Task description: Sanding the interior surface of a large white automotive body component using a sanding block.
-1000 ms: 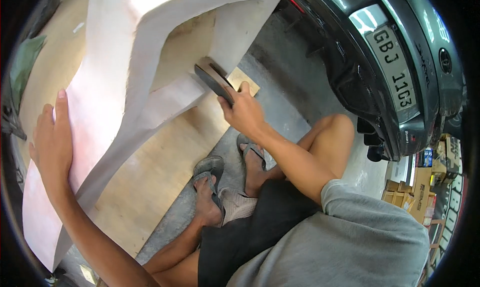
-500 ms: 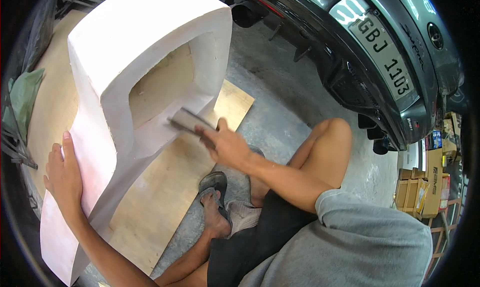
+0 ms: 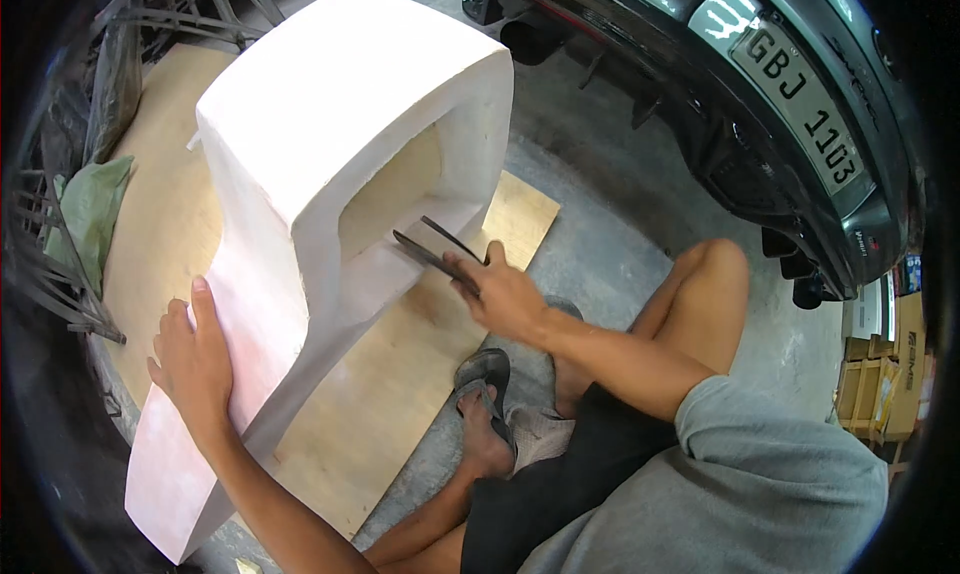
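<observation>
Person steadied a big white moulded form (image 3: 330, 174) on a plywood sheet (image 3: 400, 414).
Left hand (image 3: 195, 364) lay flat, fingers released, against its side; right hand (image 3: 505, 299) clenched two dark flat blades (image 3: 435, 249) touching its lower edge.

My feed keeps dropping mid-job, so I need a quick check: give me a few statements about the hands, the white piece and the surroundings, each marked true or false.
1. The right hand holds a flat dark tool against the white moulded piece. True.
2. The left hand is lifted clear of the white moulded piece. False: it lies flat on the piece's left side.
3. The white moulded piece rests on a plywood sheet. True.
4. The rear of a dark car is at the upper right. True.
5. The person's feet are bare. False: a grey sandal is on the visible foot.
6. The tool touches the piece's top surface. False: it meets the edge of the side opening.
</observation>
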Motion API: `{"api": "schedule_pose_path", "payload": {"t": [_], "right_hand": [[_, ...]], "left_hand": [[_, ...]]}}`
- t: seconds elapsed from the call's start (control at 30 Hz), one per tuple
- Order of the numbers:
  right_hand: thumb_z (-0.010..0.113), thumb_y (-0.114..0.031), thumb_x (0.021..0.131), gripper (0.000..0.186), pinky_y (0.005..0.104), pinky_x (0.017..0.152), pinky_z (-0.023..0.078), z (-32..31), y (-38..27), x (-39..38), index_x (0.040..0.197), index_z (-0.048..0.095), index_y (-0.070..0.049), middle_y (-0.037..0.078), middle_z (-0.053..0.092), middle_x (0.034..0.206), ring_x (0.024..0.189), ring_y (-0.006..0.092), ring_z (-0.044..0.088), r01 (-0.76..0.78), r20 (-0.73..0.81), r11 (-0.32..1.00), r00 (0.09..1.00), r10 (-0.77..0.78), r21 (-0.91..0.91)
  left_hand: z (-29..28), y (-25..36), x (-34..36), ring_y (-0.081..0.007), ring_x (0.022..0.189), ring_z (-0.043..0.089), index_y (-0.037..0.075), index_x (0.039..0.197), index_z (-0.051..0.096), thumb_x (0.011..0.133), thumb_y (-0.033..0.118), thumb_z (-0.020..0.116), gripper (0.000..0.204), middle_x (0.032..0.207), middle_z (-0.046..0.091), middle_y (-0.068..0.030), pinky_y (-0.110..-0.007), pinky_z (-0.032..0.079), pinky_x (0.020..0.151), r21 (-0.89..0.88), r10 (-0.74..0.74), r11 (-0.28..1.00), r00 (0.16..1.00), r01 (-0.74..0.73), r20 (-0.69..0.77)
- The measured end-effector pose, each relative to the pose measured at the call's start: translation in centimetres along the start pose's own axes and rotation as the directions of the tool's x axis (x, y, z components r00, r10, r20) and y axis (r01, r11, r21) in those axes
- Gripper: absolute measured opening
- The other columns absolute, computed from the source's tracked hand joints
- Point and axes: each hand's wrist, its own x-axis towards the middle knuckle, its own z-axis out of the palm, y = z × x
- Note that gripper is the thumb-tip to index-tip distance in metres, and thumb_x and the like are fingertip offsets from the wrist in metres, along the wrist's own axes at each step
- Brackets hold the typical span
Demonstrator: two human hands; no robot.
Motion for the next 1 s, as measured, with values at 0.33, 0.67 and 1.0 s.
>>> {"api": "schedule_pose_path", "payload": {"t": [0.33,0.67,1.0], "right_hand": [[0.064,-0.029,0.098,0.044,0.0481,0.069,0.053,-1.7,-1.5,-1.5,0.141,0.060,-0.020,0.023,0.050,0.101,0.074,0.0406,0.061,-0.006,0.028,0.995,1.000,0.003,0.096],[0.069,-0.030,0.093,0.045,0.0444,0.069,0.050,-16.7,5.8,-5.5,0.138,0.064,-0.028,0.017,0.050,0.099,0.079,0.0345,0.063,0.082,0.223,0.996,0.972,-0.076,-0.021],[0.071,-0.018,0.080,0.054,0.0428,0.064,0.056,-16.1,8.0,-7.3,0.133,0.067,-0.026,0.015,0.054,0.102,0.079,0.0307,0.068,0.351,0.417,0.935,0.858,-0.300,-0.050]], "left_hand": [[0.2,-0.8,0.3,-0.0373,0.133,0.051,0.001,0.137,0.059,0.105,0.060,0.032,0.073,0.138,0.060,-0.0203,-0.059,0.021,0.120,0.050,0.003,0.999,1.000,-0.001,-0.031],[-0.8,1.0,-6.4,-0.0375,0.109,0.063,-0.007,0.120,0.064,0.100,0.021,0.065,0.034,0.113,0.067,-0.0225,-0.045,0.048,0.098,-0.172,0.173,0.925,0.780,-0.338,-0.601],[12.5,17.6,-14.1,-0.0406,0.080,0.072,-0.007,0.159,0.015,0.094,0.033,0.065,0.090,0.085,0.074,-0.0183,-0.048,0.054,0.077,-0.489,0.397,0.857,0.815,-0.164,0.423]]}}
